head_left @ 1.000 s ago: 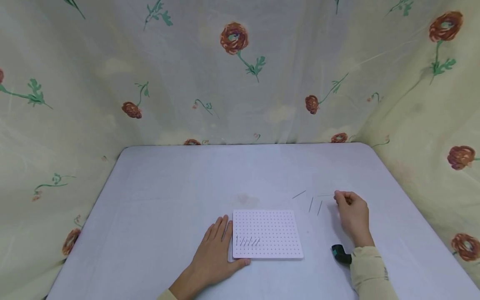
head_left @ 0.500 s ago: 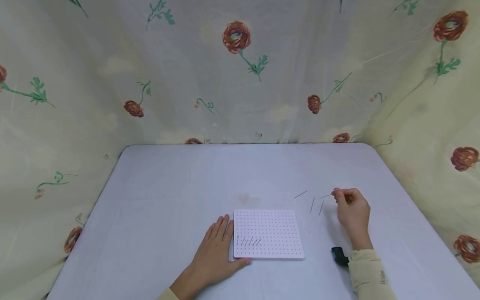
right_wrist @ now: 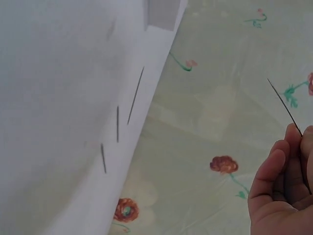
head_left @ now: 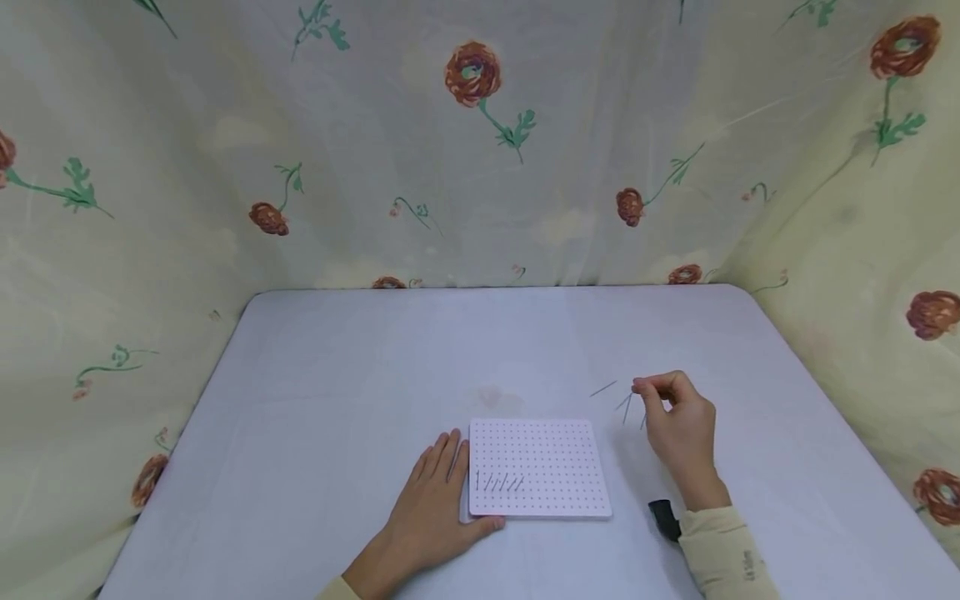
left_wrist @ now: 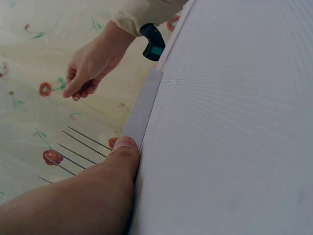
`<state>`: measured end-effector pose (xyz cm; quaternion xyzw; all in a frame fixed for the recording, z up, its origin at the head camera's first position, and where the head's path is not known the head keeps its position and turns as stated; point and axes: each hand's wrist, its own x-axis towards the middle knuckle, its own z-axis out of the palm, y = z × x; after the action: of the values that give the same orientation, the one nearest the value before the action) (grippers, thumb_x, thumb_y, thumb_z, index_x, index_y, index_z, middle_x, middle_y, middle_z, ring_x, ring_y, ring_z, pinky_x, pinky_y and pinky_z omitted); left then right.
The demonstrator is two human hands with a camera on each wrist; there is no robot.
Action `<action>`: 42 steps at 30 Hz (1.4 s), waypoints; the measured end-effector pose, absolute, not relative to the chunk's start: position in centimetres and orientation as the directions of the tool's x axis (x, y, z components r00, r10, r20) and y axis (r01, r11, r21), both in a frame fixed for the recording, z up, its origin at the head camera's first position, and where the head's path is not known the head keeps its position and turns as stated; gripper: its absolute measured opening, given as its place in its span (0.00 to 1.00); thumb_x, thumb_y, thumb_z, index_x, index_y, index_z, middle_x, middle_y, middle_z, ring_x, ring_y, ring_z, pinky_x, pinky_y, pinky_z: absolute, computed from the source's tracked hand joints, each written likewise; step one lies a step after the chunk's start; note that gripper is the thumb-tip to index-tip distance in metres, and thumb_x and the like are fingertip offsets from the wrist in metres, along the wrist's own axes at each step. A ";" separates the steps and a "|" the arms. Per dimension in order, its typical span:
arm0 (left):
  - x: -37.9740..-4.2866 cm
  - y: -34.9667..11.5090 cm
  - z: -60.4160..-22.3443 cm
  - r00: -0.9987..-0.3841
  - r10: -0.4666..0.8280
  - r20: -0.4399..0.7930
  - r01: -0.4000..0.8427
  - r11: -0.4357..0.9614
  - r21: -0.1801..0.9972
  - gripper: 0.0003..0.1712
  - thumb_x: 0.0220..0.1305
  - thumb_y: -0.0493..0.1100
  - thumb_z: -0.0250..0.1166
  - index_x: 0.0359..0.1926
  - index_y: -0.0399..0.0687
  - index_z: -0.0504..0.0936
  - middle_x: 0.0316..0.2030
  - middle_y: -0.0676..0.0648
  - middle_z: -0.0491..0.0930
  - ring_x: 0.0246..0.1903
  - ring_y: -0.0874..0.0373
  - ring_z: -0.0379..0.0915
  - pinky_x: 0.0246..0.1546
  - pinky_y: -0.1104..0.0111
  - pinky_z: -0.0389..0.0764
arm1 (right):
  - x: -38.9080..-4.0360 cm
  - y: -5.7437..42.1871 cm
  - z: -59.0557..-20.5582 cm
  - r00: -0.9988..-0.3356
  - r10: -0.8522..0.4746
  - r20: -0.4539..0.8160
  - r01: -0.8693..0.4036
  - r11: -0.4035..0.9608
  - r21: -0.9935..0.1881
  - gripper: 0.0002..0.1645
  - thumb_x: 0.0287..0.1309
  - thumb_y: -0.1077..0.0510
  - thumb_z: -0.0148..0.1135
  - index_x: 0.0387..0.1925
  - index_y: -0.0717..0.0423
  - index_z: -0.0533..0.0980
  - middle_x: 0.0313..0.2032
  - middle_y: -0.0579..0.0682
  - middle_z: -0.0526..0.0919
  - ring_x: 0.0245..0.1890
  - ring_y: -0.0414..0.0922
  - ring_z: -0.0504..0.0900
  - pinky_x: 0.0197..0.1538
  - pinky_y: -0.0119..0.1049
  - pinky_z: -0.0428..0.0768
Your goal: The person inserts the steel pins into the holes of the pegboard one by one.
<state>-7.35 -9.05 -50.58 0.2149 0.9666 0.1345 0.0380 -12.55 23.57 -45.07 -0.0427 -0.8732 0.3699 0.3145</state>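
Note:
In the head view my right hand [head_left: 682, 437] pinches a thin dark needle [right_wrist: 284, 106] between thumb and fingertips, above the table right of the board. Its pointed end sticks out past the fingers in the right wrist view. My left hand [head_left: 429, 508] lies flat with straight fingers along the left side of a white board [head_left: 555, 467] full of small holes, thumb at its front edge. A row of several needles [left_wrist: 88, 138] stands upright in the board near its front left. Three loose needles [right_wrist: 118, 123] lie on the table beneath the right hand.
The white table [head_left: 360, 358] is ringed by flowered curtains [head_left: 555, 150] at the back and both sides. A black bent device [head_left: 664, 520] sits at the right wrist, by the sleeve [head_left: 723, 550]. A faint stain [head_left: 491, 397] marks the cloth behind the board.
My right hand has lifted the needle from the table and moved left with it, now over the loose needles. The left hand and board stay in place.

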 end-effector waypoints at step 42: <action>-7.4 -9.0 -50.6 -0.907 0.422 0.000 0.406 0.873 0.269 0.67 0.56 0.83 0.57 0.79 0.37 0.56 0.80 0.37 0.52 0.80 0.42 0.47 0.78 0.51 0.57 | -9.1 16.4 -44.1 -0.633 -0.165 0.757 -0.696 0.550 -0.462 0.24 0.72 0.44 0.57 0.29 0.60 0.75 0.29 0.48 0.83 0.31 0.40 0.82 0.42 0.18 0.79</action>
<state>-7.39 -8.97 -50.63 0.2140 0.9673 0.1326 0.0295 -9.07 16.41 -44.07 0.2647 -0.8133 0.3935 0.3370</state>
